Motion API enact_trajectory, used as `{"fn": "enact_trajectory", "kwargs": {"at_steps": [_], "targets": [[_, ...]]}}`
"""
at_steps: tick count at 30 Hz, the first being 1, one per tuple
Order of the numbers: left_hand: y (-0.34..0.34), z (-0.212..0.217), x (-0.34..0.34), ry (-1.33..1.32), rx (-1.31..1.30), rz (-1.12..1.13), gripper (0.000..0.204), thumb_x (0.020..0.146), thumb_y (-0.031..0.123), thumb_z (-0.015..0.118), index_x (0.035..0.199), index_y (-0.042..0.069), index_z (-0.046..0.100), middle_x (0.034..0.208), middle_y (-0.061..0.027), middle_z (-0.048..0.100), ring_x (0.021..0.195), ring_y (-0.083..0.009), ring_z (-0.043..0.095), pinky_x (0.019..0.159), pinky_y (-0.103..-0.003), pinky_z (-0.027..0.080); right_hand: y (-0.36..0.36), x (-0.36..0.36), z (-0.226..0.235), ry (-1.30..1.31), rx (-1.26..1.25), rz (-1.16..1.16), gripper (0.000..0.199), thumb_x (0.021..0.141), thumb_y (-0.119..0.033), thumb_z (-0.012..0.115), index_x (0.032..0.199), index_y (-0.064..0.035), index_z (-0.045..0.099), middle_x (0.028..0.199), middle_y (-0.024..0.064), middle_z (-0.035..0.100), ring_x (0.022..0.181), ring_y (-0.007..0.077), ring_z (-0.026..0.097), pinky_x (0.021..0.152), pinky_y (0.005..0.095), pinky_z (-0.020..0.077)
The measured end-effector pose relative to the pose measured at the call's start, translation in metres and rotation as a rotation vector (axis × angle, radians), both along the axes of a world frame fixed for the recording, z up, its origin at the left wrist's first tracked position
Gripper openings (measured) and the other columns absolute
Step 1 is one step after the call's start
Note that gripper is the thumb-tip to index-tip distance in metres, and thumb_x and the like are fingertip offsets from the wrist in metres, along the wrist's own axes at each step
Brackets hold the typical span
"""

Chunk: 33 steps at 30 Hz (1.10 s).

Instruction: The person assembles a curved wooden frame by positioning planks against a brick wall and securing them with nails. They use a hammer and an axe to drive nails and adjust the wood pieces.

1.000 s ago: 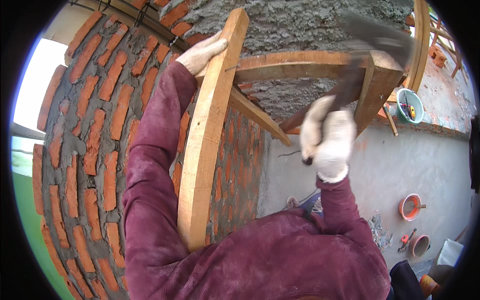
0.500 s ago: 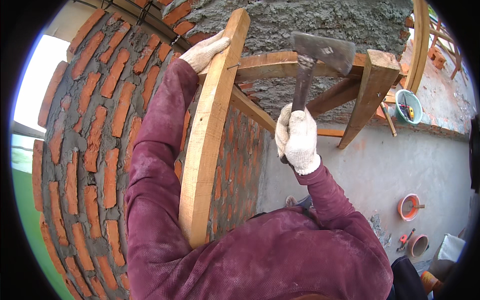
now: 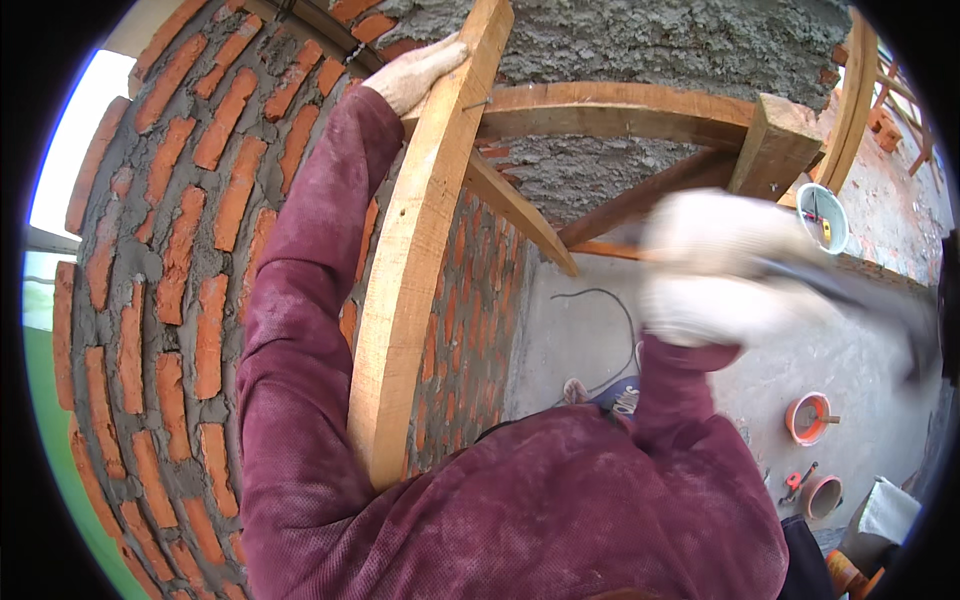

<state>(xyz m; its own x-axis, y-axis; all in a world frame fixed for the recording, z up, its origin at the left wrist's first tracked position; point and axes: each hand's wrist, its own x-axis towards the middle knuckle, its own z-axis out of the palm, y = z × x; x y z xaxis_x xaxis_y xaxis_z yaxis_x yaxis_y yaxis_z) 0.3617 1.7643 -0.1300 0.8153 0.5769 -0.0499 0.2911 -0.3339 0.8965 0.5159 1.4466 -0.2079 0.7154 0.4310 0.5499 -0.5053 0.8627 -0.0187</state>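
My left hand (image 3: 418, 75), in a white knit glove, grips the upper end of a long squared wooden beam (image 3: 415, 240). The beam slants down toward my chest and crosses a horizontal timber (image 3: 620, 112). A nail (image 3: 478, 103) sticks out of the beam close to that crossing. My right hand (image 3: 725, 270), gloved too and smeared by motion, is closed round the handle of a hatchet (image 3: 860, 295). The blurred hatchet head points away to the right, apart from the beam.
A brick wall (image 3: 190, 270) rises on the left. Wooden braces (image 3: 520, 215) and a post (image 3: 780, 145) stand ahead. On the right are a pale green basin (image 3: 822, 215) with tools, an orange bucket (image 3: 808, 418) and another bucket (image 3: 822, 495). A dark cable (image 3: 625, 310) lies on the floor.
My right hand has swung the hatchet from upright before the timber out to the right and down. My left hand keeps its hold on the beam. The view has shifted slightly.
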Motion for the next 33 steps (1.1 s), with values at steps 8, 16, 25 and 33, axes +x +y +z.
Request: {"fn": "enact_trajectory", "kwargs": {"at_steps": [8,16,25,33], "targets": [[0.009,0.004,-0.003,0.092,-0.237,0.109,0.057,0.105,0.033,0.057,0.155,0.01,0.043,0.14,-0.0072,0.06,0.115,-0.0129,0.063,0.096,-0.033,0.055,0.014,-0.061,-0.122,-0.249,-0.816,0.31,0.028,0.106,-0.037,0.052,0.098,-0.0105,0.052,0.059,-0.0041,0.046,0.041,0.0077,0.041,0.036,0.0251,0.0349],[0.022,-0.001,0.002,-0.005,0.042,0.036,0.056,0.104,0.038,0.058,0.152,0.009,0.048,0.134,-0.0094,0.064,0.111,-0.0153,0.066,0.092,-0.032,0.057,0.017,0.001,-0.037,-1.227,-0.612,-1.132,0.024,0.107,-0.025,0.05,0.099,-0.0055,0.061,0.081,0.0032,0.061,0.06,0.0172,0.056,0.056,0.0352,0.0493],[0.0,0.002,-0.003,0.028,-0.002,0.152,0.054,0.104,0.04,0.059,0.146,0.007,0.054,0.128,-0.0099,0.067,0.106,-0.015,0.068,0.09,-0.034,0.058,0.031,-0.045,-0.045,-0.483,-0.675,0.029,0.045,0.104,-0.042,0.051,0.125,-0.0031,0.061,0.102,0.0175,0.068,0.093,0.0322,0.067,0.084,0.0434,0.0536],[0.011,0.002,-0.005,-0.028,-0.082,0.111,0.048,0.104,0.036,0.06,0.14,0.005,0.059,0.122,-0.0077,0.069,0.103,-0.0137,0.068,0.086,-0.031,0.058,0.055,-0.062,-0.142,-0.348,-0.839,-0.047,0.02,0.105,-0.022,0.052,0.096,-0.005,0.058,0.068,-0.0007,0.054,0.058,0.0131,0.057,0.05,0.0254,0.0445]]}}
